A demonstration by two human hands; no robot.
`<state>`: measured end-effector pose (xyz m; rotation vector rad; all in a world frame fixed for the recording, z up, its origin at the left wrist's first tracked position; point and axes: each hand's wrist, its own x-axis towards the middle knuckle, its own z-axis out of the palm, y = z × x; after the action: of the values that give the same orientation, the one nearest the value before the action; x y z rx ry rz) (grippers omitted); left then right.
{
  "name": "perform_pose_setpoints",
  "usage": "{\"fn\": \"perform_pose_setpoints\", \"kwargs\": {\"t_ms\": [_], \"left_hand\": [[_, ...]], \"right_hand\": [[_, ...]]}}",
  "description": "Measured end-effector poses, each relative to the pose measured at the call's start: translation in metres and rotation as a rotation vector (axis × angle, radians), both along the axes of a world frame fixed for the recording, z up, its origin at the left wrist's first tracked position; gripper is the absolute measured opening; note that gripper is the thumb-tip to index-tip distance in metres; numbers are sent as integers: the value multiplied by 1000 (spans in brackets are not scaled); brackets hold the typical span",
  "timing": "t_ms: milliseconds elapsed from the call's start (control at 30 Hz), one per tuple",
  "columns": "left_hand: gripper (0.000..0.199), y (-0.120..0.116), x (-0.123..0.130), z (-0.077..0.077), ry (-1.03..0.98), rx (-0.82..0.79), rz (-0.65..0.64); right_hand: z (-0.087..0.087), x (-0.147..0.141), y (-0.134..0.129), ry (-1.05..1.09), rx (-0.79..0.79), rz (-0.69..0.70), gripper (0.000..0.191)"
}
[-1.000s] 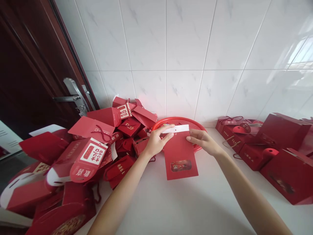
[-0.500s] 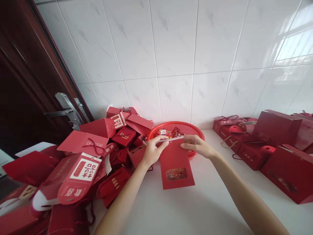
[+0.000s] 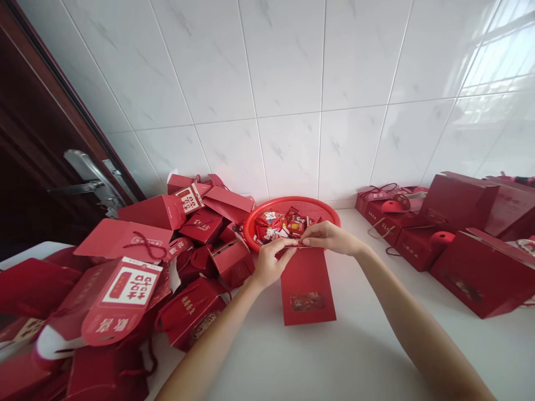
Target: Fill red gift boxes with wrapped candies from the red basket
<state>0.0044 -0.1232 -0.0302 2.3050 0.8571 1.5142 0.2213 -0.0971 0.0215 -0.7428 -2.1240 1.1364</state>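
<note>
A red gift box [image 3: 307, 275] with a small picture window low on its front stands on the white table before me. At its top edge my left hand [image 3: 273, 259] pinches with thumb and fingers. My right hand [image 3: 328, 238] is closed on the same edge, its fingertips nearly meeting those of the left. Just behind the box sits a red plastic basket [image 3: 251, 220] holding several wrapped candies [image 3: 273, 223]. The exact part of the edge between my fingertips is too small to make out.
A heap of red gift boxes [image 3: 121, 239], some with cord handles, spreads over the left side. More red boxes [image 3: 480, 273] stand along the right. A tiled wall [image 3: 288, 150] rises behind the basket, and a dark door [image 3: 50, 111] with a metal handle [image 3: 90, 184] is at left.
My hands have come together along the top edge of the red box, the right one moving inward. More candy shows in the basket. The view has shifted slightly.
</note>
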Motion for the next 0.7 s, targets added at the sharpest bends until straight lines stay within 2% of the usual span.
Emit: {"fn": "perform_pose_setpoints", "kwargs": {"t_ms": [167,267,367,500,700], "left_hand": [[15,-5,-2,-2,14,74,7],[22,-10,-4,-2,9,32,-26],[25,-16,-4,-6,-27,-29,28],[18,-22,0,-14,-70,-29,133],[12,-35,-1,-15,-206,-19,145]], "right_hand": [[5,3,-7,-27,31,-4,29],[7,2,-12,-63,84,-28,25],[6,0,-15,-95,82,-38,22],[4,-2,-18,-153,69,-24,18],[8,0,-22,-289,169,16,20]]}}
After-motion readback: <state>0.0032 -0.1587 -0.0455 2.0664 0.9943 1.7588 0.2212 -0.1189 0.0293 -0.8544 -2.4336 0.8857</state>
